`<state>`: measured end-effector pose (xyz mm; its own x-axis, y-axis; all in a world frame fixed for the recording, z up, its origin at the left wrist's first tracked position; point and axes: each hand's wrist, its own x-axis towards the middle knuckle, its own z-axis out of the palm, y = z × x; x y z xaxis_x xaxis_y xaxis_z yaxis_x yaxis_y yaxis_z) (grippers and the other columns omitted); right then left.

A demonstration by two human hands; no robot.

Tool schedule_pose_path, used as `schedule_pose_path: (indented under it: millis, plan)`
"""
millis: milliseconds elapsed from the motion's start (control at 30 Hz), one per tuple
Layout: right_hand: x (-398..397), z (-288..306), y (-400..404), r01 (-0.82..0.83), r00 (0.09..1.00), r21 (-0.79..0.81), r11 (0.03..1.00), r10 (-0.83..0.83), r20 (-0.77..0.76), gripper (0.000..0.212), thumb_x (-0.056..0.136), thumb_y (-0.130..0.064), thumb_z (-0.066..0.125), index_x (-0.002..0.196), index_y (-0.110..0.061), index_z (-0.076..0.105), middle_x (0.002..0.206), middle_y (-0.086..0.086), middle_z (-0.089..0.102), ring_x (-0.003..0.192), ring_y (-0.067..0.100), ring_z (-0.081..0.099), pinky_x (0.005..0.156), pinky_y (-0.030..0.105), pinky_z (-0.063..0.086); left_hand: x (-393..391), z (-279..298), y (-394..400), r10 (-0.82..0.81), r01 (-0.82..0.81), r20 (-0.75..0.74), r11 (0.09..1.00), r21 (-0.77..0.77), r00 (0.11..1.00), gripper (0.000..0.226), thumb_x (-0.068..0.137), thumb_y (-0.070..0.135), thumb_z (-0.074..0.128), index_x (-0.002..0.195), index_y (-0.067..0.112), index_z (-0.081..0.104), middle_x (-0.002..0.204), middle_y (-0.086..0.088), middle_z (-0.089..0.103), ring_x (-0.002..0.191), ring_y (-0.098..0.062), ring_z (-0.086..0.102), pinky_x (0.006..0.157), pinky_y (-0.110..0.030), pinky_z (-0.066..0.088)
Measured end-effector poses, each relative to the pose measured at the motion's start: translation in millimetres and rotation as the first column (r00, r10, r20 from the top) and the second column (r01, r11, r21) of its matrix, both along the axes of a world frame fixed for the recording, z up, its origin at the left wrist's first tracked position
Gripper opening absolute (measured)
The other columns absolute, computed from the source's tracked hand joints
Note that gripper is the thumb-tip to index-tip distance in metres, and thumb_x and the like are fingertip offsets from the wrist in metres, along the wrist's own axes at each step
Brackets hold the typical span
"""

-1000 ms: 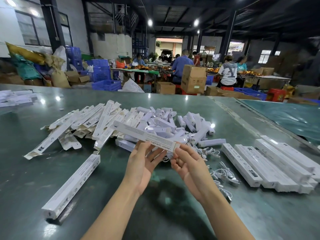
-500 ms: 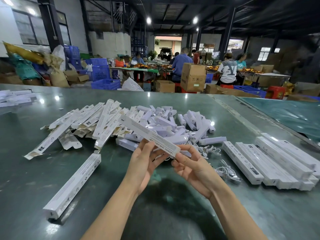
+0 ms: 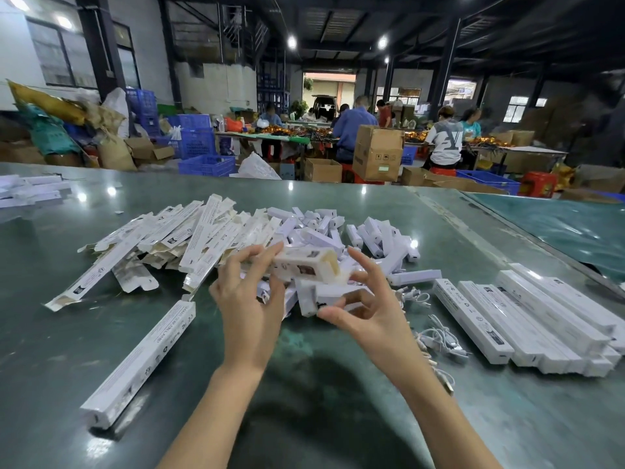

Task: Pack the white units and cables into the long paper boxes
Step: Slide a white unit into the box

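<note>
Above the desk (image 3: pixel 304 384), box (image 3: pixel 306 265) end-on toward camera, pinched by left fingers (image 3: pixel 267 255); right fingers (image 3: pixel 363 265) spread beside its mouth.

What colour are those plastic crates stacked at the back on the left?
The plastic crates are blue with a lattice pattern, seen in the head view.
</note>
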<state>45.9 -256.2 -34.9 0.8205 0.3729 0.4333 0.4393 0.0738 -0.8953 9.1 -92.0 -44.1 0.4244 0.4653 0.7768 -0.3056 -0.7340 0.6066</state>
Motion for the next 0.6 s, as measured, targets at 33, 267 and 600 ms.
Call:
schedule_pose_path:
  millis: [33, 267, 600]
  plan:
    - [-2, 0, 2, 0.001, 0.998, -0.009, 1.0, -0.001, 0.058, 0.076, 0.072, -0.012, 0.084, 0.132, -0.042, 0.048, 0.109, -0.015, 0.061, 0.082, 0.023, 0.065, 0.079, 0.035, 0.055, 1, -1, 0, 0.047, -0.045, -0.023, 0.996, 0.074, 0.999, 0.049, 0.079, -0.003, 0.07, 0.119, 0.026, 0.069, 0.119, -0.006, 0.057, 0.112, -0.025, 0.054, 0.096, -0.045, 0.035]
    - [-5, -7, 12, 0.163, 0.968, 0.039, 0.986, -0.167, 0.188, 0.034, 0.076, -0.017, 0.079, 0.107, -0.027, 0.068, 0.088, -0.013, 0.07, 0.078, 0.018, 0.063, 0.074, 0.041, 0.053, 6, -7, -10, 0.039, -0.034, -0.041, 0.993, 0.109, 0.998, 0.06, 0.072, -0.014, 0.071, 0.122, 0.018, 0.067, 0.124, -0.009, 0.051, 0.12, -0.028, 0.046, 0.105, -0.037, 0.034]
    - [-1, -10, 9, 0.294, 0.908, -0.111, 0.949, -0.241, 0.344, 0.042, 0.074, -0.009, 0.08, 0.111, -0.026, 0.068, 0.103, -0.011, 0.069, 0.095, 0.006, 0.061, 0.082, 0.017, 0.045, 4, -4, -38, -0.539, 0.321, -0.142, 0.671, -0.669, 0.83, 0.046, 0.081, 0.059, 0.058, 0.069, 0.016, 0.07, 0.06, 0.002, 0.07, 0.051, -0.007, 0.061, 0.045, -0.012, 0.039]
